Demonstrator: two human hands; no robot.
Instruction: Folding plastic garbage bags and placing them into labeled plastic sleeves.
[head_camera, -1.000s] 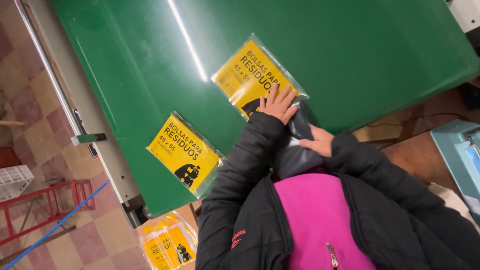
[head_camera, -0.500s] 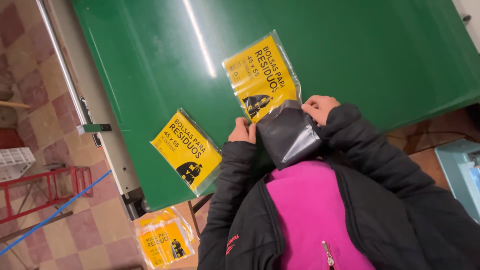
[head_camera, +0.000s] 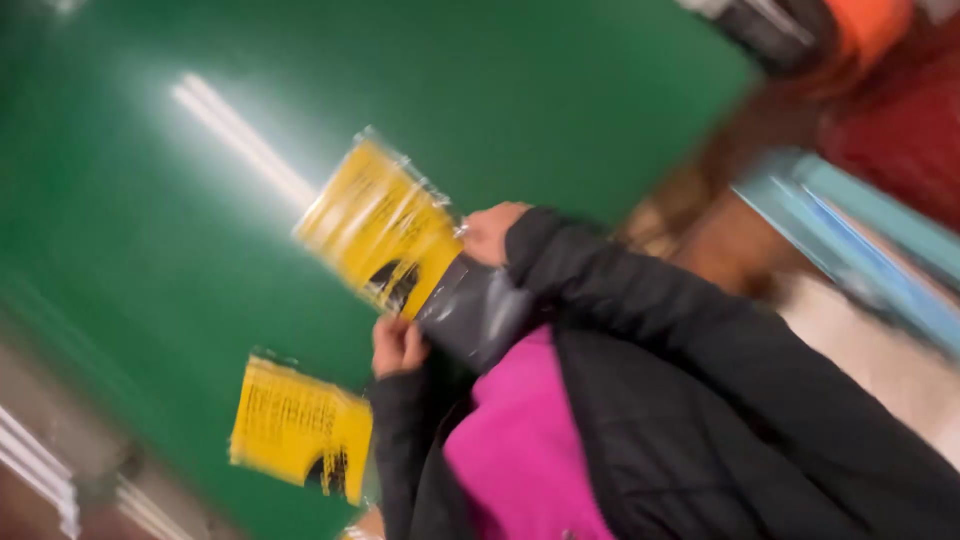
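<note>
I see the green table (head_camera: 600, 90) filling the frame, with the yellow-labelled packet (head_camera: 385, 225) on it, long axis from 11 to 5 o'clock, its dark end toward the body. Right hand (head_camera: 492, 232) grips the 3 o'clock edge; left hand (head_camera: 398, 347), fingers curled, holds the 6 o'clock corner. Motion blur hides fingertips; a second packet (head_camera: 300, 428) lies at 7 o'clock.

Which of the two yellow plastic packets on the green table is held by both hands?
The upper yellow plastic packet, gripped by the left hand and right hand; the lower yellow packet lies untouched.
</note>
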